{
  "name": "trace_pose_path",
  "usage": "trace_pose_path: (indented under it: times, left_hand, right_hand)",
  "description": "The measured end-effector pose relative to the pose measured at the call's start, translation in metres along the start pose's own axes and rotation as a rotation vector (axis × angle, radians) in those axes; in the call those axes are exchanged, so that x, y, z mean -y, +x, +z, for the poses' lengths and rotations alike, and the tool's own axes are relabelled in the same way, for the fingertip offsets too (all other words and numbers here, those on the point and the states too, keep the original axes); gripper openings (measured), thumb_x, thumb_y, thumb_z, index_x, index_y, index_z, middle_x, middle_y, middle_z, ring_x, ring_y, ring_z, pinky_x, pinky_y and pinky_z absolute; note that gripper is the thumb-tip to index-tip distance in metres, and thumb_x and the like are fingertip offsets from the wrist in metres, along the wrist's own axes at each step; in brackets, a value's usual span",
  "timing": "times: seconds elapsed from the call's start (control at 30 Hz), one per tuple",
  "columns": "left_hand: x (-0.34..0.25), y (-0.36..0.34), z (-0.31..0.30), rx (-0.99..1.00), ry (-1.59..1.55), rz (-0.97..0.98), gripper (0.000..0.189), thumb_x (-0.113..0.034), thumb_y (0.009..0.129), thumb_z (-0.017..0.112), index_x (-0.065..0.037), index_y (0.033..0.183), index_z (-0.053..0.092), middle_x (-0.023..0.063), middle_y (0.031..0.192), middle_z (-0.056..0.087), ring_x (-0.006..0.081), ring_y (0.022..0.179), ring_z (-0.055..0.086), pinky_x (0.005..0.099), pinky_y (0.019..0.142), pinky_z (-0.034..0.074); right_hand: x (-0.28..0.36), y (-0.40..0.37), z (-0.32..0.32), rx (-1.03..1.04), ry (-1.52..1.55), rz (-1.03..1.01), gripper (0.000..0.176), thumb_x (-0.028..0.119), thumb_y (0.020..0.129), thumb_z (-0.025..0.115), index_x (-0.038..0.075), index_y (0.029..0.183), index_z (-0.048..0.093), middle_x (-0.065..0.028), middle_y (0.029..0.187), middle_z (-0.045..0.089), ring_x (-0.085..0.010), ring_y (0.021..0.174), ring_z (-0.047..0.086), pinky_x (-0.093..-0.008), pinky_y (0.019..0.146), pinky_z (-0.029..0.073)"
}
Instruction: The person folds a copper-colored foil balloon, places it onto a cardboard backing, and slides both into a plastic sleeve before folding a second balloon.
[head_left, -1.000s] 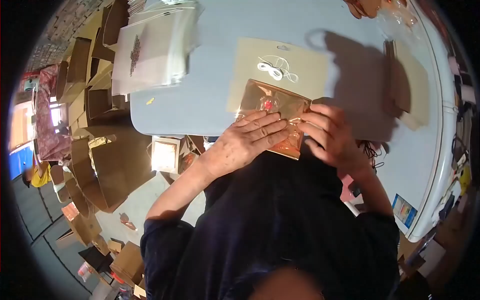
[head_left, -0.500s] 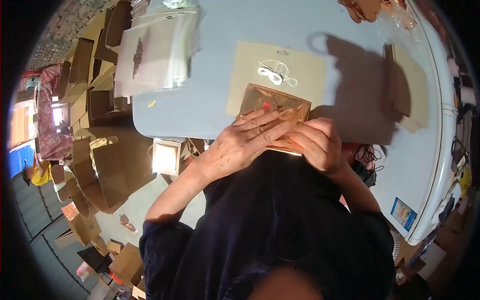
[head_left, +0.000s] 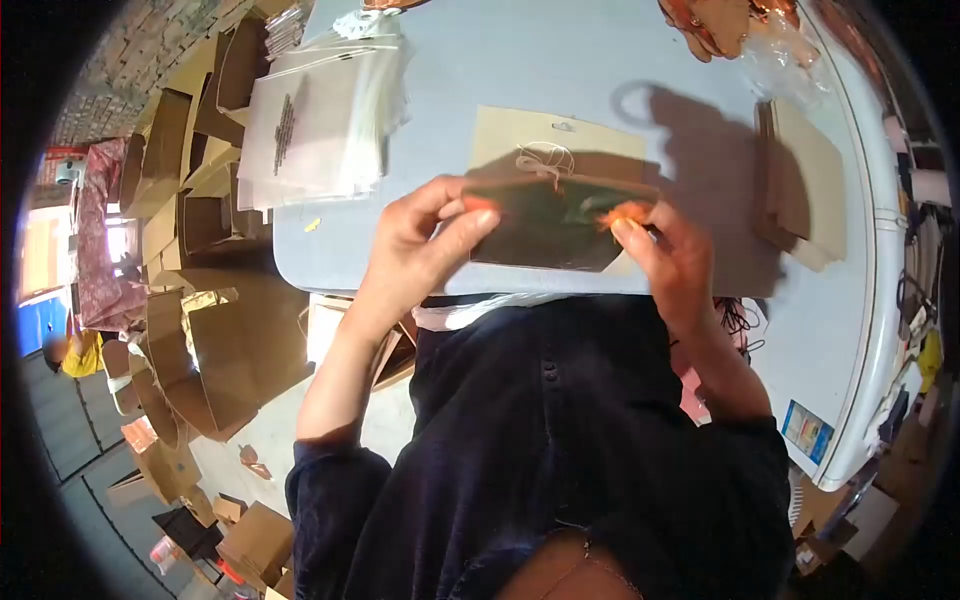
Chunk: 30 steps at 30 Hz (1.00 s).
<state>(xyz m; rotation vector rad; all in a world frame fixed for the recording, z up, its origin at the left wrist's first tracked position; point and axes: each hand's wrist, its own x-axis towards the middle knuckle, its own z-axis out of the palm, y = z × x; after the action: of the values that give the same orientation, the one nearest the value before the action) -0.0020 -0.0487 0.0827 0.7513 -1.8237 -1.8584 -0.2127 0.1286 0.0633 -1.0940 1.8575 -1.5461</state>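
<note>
A shiny copper-coloured foil piece (head_left: 545, 235), dark and mirror-like on the side facing me, is held up over the near table edge. My left hand (head_left: 425, 235) pinches its left end between thumb and fingers. At the opposite end, my right hand (head_left: 680, 260) grips it the same way, with bright orange reflections by the thumb. Behind the foil lies a beige card (head_left: 495, 130) with a hang hole, partly hidden by it. A loop of thin white cord (head_left: 545, 158) rests on that card.
Clear plastic bags (head_left: 320, 130) are stacked at the table's back left. A pile of beige cards (head_left: 810, 185) stands to the right. More copper foil pieces (head_left: 712, 28) lie at the far right. Cardboard boxes (head_left: 245, 350) crowd the left side; a person in yellow (head_left: 85, 355) is beyond.
The foil has gone from lying flat under my hands to being lifted and tilted. My left hand has moved off its top to the left end; my right hand keeps hold.
</note>
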Motion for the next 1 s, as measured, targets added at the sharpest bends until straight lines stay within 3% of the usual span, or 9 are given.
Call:
trace_pose_path:
  times: [0.07, 0.2, 0.3, 0.43, 0.53, 0.63, 0.73, 0.87, 1.0]
  left_hand:
    - [0.001, 0.016, 0.006, -0.033, -0.019, -0.141, 0.022, -0.021, 0.101, 0.070, 0.000, 0.108, 0.072, -0.0029, 0.081, 0.067, 0.0027, 0.072, 0.054, 0.0204, 0.063, 0.044]
    - [0.014, 0.054, 0.005, -0.017, 0.013, -0.281, 0.031, -0.029, 0.104, 0.066, -0.007, 0.083, 0.063, -0.0065, 0.072, 0.051, 0.0041, 0.066, 0.041, 0.0239, 0.059, 0.031]
    - [0.014, 0.066, 0.016, 0.011, -0.084, -0.217, 0.040, -0.035, 0.102, 0.069, -0.010, 0.074, 0.056, -0.0074, 0.070, 0.047, 0.0046, 0.064, 0.037, 0.0253, 0.058, 0.027]
    - [0.019, 0.076, 0.010, -0.009, 0.043, -0.370, 0.035, -0.034, 0.103, 0.068, -0.003, 0.086, 0.064, -0.0048, 0.072, 0.054, 0.0052, 0.066, 0.042, 0.0248, 0.059, 0.032]
    - [0.024, 0.077, 0.007, -0.072, 0.194, -0.222, 0.033, -0.029, 0.102, 0.068, 0.004, 0.105, 0.066, 0.0044, 0.078, 0.066, 0.0109, 0.071, 0.059, 0.0262, 0.065, 0.045]
    - [-0.001, 0.061, 0.010, -0.178, 0.539, -0.058, 0.034, -0.023, 0.100, 0.070, 0.004, 0.120, 0.064, 0.0136, 0.091, 0.075, 0.0210, 0.086, 0.072, 0.0318, 0.079, 0.055]
    - [-0.001, 0.053, 0.016, -0.172, 0.522, 0.046, 0.030, -0.017, 0.098, 0.068, -0.002, 0.124, 0.065, 0.0185, 0.104, 0.074, 0.0306, 0.099, 0.074, 0.0373, 0.089, 0.056]
    - [0.034, 0.055, 0.025, -0.146, 0.762, 0.493, 0.029, -0.013, 0.098, 0.065, -0.002, 0.125, 0.063, 0.0214, 0.131, 0.064, 0.0371, 0.120, 0.064, 0.0421, 0.098, 0.054]
    - [0.045, 0.058, 0.040, -0.051, 0.920, 0.606, 0.043, -0.020, 0.096, 0.068, -0.005, 0.136, 0.062, 0.0193, 0.149, 0.053, 0.0401, 0.140, 0.049, 0.0493, 0.114, 0.043]
  right_hand:
    - [-0.001, 0.010, -0.004, 0.091, 0.083, 0.255, 0.016, 0.013, 0.098, 0.066, 0.000, 0.090, 0.068, 0.0021, 0.086, 0.063, -0.0083, 0.082, 0.056, -0.0257, 0.079, 0.045]
    - [0.004, 0.039, -0.015, 0.212, -0.009, 0.441, 0.026, 0.027, 0.097, 0.069, 0.004, 0.084, 0.067, 0.0029, 0.073, 0.056, -0.0071, 0.068, 0.049, -0.0235, 0.065, 0.038]
    - [-0.002, 0.053, -0.019, 0.261, 0.043, 0.527, 0.033, 0.034, 0.095, 0.070, 0.005, 0.081, 0.065, 0.0021, 0.069, 0.054, -0.0074, 0.061, 0.046, -0.0243, 0.058, 0.035]
    - [-0.007, 0.070, -0.023, 0.327, 0.087, 0.626, 0.033, 0.035, 0.094, 0.071, 0.004, 0.082, 0.066, 0.0004, 0.070, 0.056, -0.0092, 0.058, 0.047, -0.0257, 0.055, 0.039]
    - [-0.021, 0.078, -0.027, 0.362, 0.125, 0.716, 0.029, 0.033, 0.094, 0.072, 0.005, 0.086, 0.067, 0.0006, 0.072, 0.058, -0.0092, 0.057, 0.050, -0.0253, 0.054, 0.040]
    - [-0.016, 0.082, -0.025, 0.356, 0.179, 0.774, 0.026, 0.030, 0.093, 0.074, 0.005, 0.089, 0.068, 0.0006, 0.073, 0.060, -0.0084, 0.057, 0.054, -0.0247, 0.052, 0.042]
    - [-0.011, 0.083, -0.023, 0.345, 0.191, 0.783, 0.026, 0.031, 0.094, 0.074, 0.006, 0.089, 0.068, 0.0012, 0.071, 0.060, -0.0071, 0.057, 0.054, -0.0236, 0.053, 0.042]
    - [-0.009, 0.085, -0.021, 0.346, 0.189, 0.796, 0.027, 0.033, 0.094, 0.074, 0.007, 0.088, 0.068, 0.0001, 0.070, 0.062, -0.0072, 0.057, 0.054, -0.0230, 0.056, 0.043]
    - [-0.010, 0.086, -0.023, 0.342, 0.202, 0.814, 0.025, 0.025, 0.092, 0.075, 0.001, 0.094, 0.070, -0.0021, 0.078, 0.064, -0.0097, 0.062, 0.061, -0.0239, 0.055, 0.048]
